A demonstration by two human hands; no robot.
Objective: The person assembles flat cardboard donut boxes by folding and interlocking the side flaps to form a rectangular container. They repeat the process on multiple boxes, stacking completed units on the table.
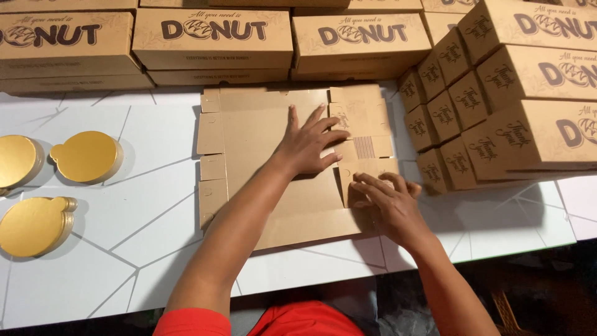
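A flat, unfolded brown cardboard box blank point(273, 155) is shown lying on a white table point(124, 249) with thin grey lines, approx. at the centre of the view, its flaps spread to left and right. The left hand point(309, 144) is laid palm-down on the middle panel of the blank, fingers spread and pressed flat, nothing being grasped. The right hand point(388, 199) is placed at the blank's right edge, w/ fingers curled onto a small side flap point(367, 171) (whether the flap is pinched or only pressed cannot be told). Three round gold cake boards point(84, 155) are seen on the table at far left, well apart from both hands, each w/ a small tab at its rim. Along the table's far edge a row of assembled brown boxes point(211, 37) is stacked, printed lids facing the camera. At right, a further stack of assembled boxes point(528, 118) is set at an angle, its near corner just beside the right flaps of the blank. Red clothing point(298, 320) is visible at the bottom edge, and dark floor beyond the table's near-right corner.
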